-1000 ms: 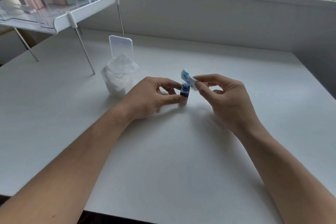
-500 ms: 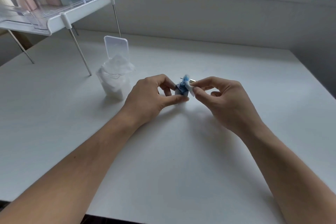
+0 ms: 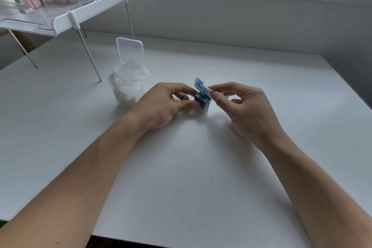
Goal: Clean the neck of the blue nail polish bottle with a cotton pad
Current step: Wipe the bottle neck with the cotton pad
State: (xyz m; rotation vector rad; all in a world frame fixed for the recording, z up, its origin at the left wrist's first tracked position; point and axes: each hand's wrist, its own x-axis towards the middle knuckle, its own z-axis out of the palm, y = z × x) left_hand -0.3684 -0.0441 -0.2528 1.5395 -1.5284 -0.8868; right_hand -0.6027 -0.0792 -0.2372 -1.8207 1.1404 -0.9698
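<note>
— so where is the blue bottle (image 3: 203,102)?
— standing on the white table (image 3: 201,167), cap off. the left hand (image 3: 163,106) pinches its side.
— and the cotton pad (image 3: 200,85)?
— the right hand (image 3: 244,106) pinches it just beside the neck, blue spots showing.

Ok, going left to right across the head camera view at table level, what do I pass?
Clear organizer rack on thin legs → open tub of cotton pads → left hand → blue nail polish bottle → right hand, which pinches the blue-stained cotton pad above the open bottle neck.
</note>
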